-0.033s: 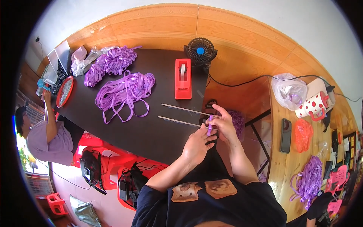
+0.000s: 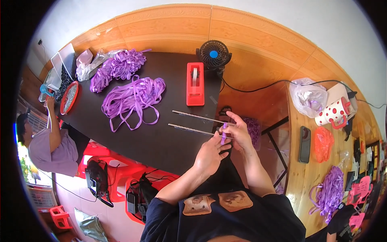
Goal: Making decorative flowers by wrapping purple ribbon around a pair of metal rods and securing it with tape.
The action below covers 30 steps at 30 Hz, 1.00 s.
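A short stretch of purple ribbon (image 2: pixel 223 135) runs between my hands, crossing the ends of two thin metal rods that jut out past the table edge. My right hand (image 2: pixel 241 136) pinches the ribbon near its upper end, its index finger stretched toward the upper rod (image 2: pixel 197 116). From below, my left hand (image 2: pixel 209 156) closes its thumb and fingertips on the ribbon beside the lower rod (image 2: pixel 189 129); its other fingers are loosely bent. Fingers partly hide how the ribbon lies around the rods. Farther left, a loose heap of purple ribbon (image 2: pixel 131 99) lies on the dark table (image 2: pixel 161 151).
A red tape dispenser (image 2: pixel 195 94) and black fan (image 2: pixel 213 56) stand beyond the rods. More ribbon (image 2: pixel 127 64) lies at the back left. On the wooden table (image 2: pixel 296 189) at right are a phone (image 2: pixel 304 144) and dotted mug (image 2: pixel 328 116). Another person (image 2: pixel 54 149) sits at far left.
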Each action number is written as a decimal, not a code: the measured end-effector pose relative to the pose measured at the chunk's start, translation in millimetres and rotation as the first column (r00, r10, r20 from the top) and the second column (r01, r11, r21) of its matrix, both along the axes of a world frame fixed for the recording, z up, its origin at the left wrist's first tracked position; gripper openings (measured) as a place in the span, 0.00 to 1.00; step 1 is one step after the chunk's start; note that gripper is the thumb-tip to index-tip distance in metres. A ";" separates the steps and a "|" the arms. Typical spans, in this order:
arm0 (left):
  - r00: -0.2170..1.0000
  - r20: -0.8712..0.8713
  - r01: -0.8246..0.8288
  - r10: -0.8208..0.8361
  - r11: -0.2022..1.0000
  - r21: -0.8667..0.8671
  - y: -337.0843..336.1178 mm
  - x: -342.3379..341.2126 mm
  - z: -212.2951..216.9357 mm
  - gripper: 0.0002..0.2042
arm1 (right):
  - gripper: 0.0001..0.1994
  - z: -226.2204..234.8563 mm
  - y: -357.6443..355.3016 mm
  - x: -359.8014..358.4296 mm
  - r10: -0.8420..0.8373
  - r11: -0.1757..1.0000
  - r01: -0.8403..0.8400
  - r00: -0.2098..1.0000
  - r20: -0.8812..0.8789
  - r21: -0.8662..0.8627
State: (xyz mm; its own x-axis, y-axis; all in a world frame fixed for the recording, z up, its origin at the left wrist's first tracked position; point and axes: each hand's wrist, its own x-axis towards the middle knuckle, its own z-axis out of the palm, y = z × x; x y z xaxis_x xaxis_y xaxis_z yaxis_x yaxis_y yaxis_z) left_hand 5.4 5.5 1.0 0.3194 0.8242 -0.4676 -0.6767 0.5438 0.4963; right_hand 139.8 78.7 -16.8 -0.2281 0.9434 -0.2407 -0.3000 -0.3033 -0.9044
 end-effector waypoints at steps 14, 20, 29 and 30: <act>0.999 0.032 -0.015 0.014 0.999 0.028 -1.9 -0.7 -1.5 0.22 | 0.30 -47.2 4.9 -14.5 0.215 0.954 -0.287 0.440 -0.872 0.091; 0.999 0.050 -0.002 0.001 1.000 0.014 0.5 0.6 -5.9 0.23 | 0.36 -56.0 5.7 -9.1 0.292 0.947 -0.265 0.483 -0.826 0.180; 1.000 -0.002 0.016 -0.016 1.000 -0.004 0.8 0.2 0.5 0.24 | 0.06 -39.3 -17.9 28.3 -0.450 0.805 0.361 0.889 0.087 0.470; 1.000 0.000 0.007 -0.007 1.000 0.001 -0.5 0.1 2.4 0.22 | 0.06 -37.7 -21.4 29.6 -0.519 0.724 0.220 0.798 0.307 0.654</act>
